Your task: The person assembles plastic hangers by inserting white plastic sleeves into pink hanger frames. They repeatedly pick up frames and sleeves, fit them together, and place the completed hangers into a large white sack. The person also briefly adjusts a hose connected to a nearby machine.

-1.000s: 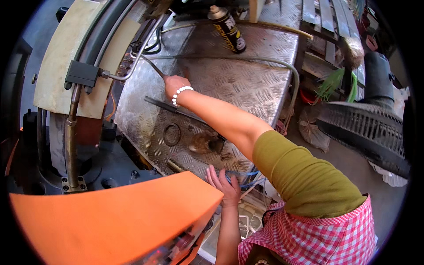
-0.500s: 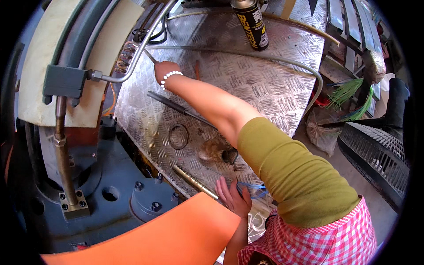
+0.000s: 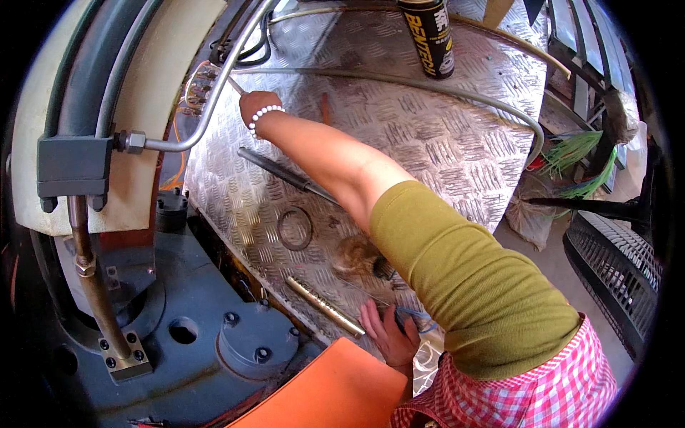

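My right hand (image 3: 260, 110), a string of white beads at its wrist, reaches far across a patterned metal plate (image 3: 442, 150). Its fingers are closed round a thin grey metal rod (image 3: 236, 86) that sticks out toward a wired terminal block (image 3: 202, 87). What the fist covers is hidden. My left hand (image 3: 391, 335) lies near the plate's front edge with fingers stretched out. A small dark object beside its thumb is unclear. Close to its fingertips is a brass-coloured tube (image 3: 325, 307) with holes. Beneath my right forearm lies a dark bar (image 3: 285, 171); a black ring (image 3: 295, 228) lies nearer.
A black spray can (image 3: 428, 39) stands at the back by a grey hose (image 3: 399, 87). Grey machinery (image 3: 214, 285) with a bent metal pipe (image 3: 221, 85) fills the left. An orange panel (image 3: 328, 392) juts in at front. A black fan (image 3: 621, 264) is at right.
The view has shifted slightly, and the orange panel now covers less, so the whole brass-coloured tube shows. My right hand keeps its grip on the rod; my left hand stays resting.
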